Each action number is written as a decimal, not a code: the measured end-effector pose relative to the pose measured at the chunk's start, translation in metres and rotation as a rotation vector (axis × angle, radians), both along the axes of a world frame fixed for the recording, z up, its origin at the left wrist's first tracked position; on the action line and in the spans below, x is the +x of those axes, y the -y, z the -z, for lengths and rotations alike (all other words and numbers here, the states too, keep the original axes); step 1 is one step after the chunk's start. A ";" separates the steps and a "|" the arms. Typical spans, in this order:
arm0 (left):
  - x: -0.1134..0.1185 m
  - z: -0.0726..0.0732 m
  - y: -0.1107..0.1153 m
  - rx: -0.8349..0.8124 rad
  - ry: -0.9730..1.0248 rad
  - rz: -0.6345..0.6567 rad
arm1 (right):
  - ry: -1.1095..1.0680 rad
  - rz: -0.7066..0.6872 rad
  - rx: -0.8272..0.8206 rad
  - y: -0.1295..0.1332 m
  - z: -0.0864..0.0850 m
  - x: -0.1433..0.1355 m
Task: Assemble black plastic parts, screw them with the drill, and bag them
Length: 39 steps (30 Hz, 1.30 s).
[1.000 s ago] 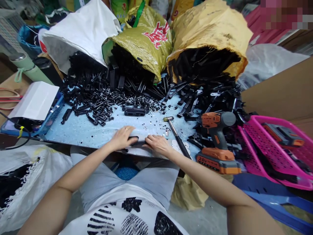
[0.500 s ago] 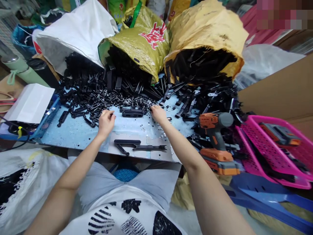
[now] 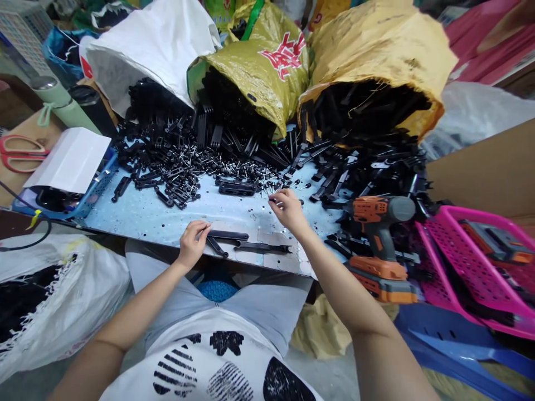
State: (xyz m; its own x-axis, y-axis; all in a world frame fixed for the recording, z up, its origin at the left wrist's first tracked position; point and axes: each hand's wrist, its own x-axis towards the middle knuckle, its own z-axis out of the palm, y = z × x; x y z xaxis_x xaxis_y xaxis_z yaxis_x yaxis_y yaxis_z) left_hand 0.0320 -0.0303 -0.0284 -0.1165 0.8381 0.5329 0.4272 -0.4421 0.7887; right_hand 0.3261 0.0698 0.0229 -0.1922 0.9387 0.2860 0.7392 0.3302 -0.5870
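At the left end of a black hinged arm (image 3: 229,235) near the table's front edge, my left hand (image 3: 193,243) is closed in a pinch, with something too small to make out at its fingertips. My right hand (image 3: 290,211) is also pinched, just in front of the pile of small screws (image 3: 267,177); what its fingertips hold is too small to name. Beside the hinged arm lies a forked black piece (image 3: 263,247). A stack of flat black bars (image 3: 236,187) rests on the blue tabletop (image 3: 137,217) between the hands and the pile.
White (image 3: 154,44), green-gold (image 3: 246,72) and yellow (image 3: 376,50) sacks spill black parts across the back. An orange cordless drill (image 3: 378,245) stands at the right beside a pink basket (image 3: 480,267). At the left are a blue basket (image 3: 90,195) and red scissors (image 3: 23,153).
My left hand has come down from the parts pile to the hinged arm. My right hand has drawn back slightly from the screws. The view has shifted a little.
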 end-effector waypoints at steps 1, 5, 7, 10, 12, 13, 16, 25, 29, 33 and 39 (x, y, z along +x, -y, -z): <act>-0.003 0.001 0.002 0.074 -0.150 0.007 | -0.026 -0.046 -0.018 0.012 -0.006 -0.003; -0.018 0.001 0.008 0.282 -0.522 0.076 | -0.105 -0.163 -0.218 0.053 -0.022 -0.020; -0.024 0.000 0.007 0.312 -0.594 0.114 | -0.081 -0.220 -0.277 0.064 -0.025 -0.029; -0.029 0.000 0.003 0.304 -0.653 0.156 | 0.068 -0.309 -0.239 0.070 -0.029 -0.039; -0.032 0.001 0.001 0.299 -0.688 0.177 | 0.212 -0.352 -0.183 0.071 -0.031 -0.045; -0.033 0.002 0.000 0.302 -0.706 0.185 | 0.289 -0.376 -0.160 0.072 -0.032 -0.047; -0.035 0.002 0.000 0.306 -0.759 0.197 | 0.440 -0.445 -0.116 0.077 -0.022 -0.052; 0.012 -0.014 -0.009 0.131 -0.911 0.465 | 0.202 -0.501 -0.021 0.088 0.026 -0.019; 0.033 -0.019 -0.025 0.033 -0.982 0.463 | 0.533 -0.346 -0.041 0.083 0.024 -0.008; 0.041 -0.026 -0.046 -0.026 -0.965 0.373 | 0.700 -0.240 -0.037 0.081 0.020 0.000; 0.041 -0.070 -0.021 0.086 -0.599 0.599 | 0.360 -0.651 0.202 0.101 -0.055 0.008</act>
